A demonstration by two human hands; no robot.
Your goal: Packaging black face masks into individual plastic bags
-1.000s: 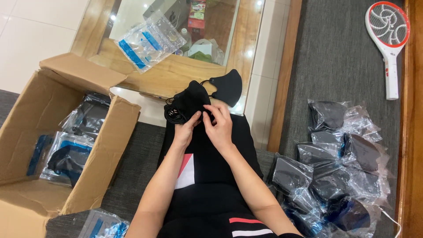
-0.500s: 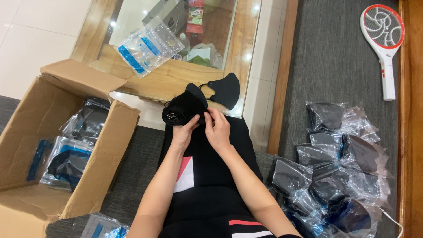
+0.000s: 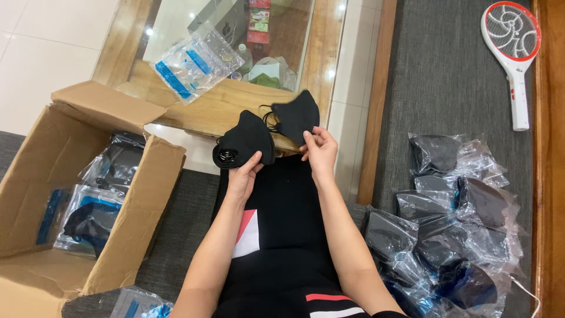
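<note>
Head view: grey carpet [image 3: 459, 76], glass-topped wooden table [image 3: 235, 106]; left grip [image 3: 244, 174] and right grip [image 3: 319, 150] each pinch black masks [image 3: 247, 138].

A dark grey carpet [image 3: 453, 76] covered the floor on the right and ran under the person's legs. On it, at the right, lay a heap of clear bagged black masks [image 3: 453, 235], overlapping one another, and well apart from them, near the top, a white and red racket-shaped swatter [image 3: 513, 53]. At the left an open cardboard box [image 3: 70, 194] stood on the same carpet. A wooden, glass-topped counter [image 3: 218, 106] carried a clear bag with blue stripes [image 3: 197, 62], resting on what seemed to be its frame.
</note>
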